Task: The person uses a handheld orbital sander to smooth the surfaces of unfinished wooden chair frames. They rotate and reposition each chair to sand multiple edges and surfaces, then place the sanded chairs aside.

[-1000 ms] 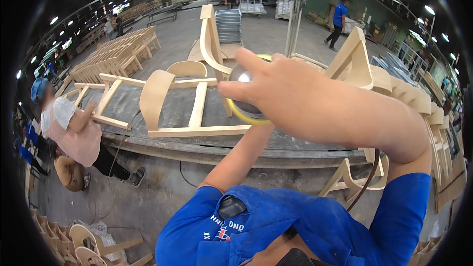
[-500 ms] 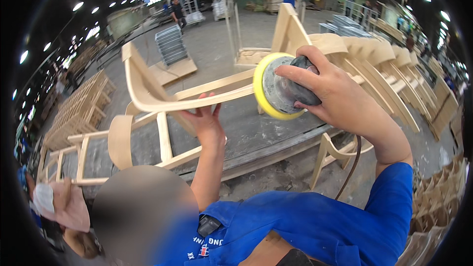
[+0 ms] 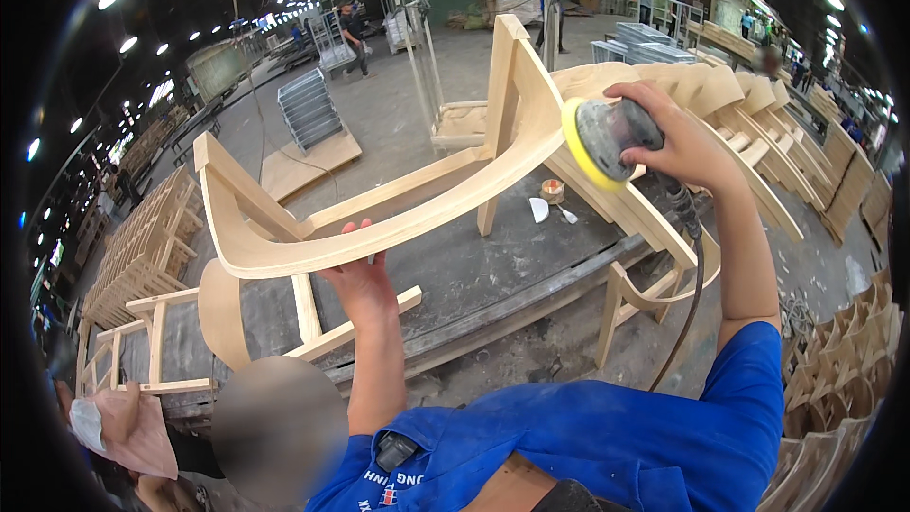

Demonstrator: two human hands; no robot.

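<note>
A pale wooden chair frame point(image 3: 408, 239) with a long curved rail and two triangular ends spans the middle, tilted above the dark worktable. My left hand point(image 3: 365, 286) is closed around the rail's near side from below, with fingertips showing behind it. My right hand point(image 3: 678, 137) grips a sander point(image 3: 611, 137) with a yellow pad and dark body. The pad stands on edge beside the rail's right end; whether they touch I cannot tell. A hose point(image 3: 690, 294) hangs down from the sander.
On the dark worktable point(image 3: 445, 294) lie a small round container point(image 3: 552, 191) and a white scraper-like piece point(image 3: 538, 210). More wooden frames point(image 3: 156, 322) lie left, near a person in a pink top point(image 3: 142, 431). Stacked curved wooden parts point(image 3: 739, 123) stand at right.
The sander has moved right along the rail to its right end. The chair frame has shifted and tilted, showing more of its right end. My left hand has moved slightly left and lower.
</note>
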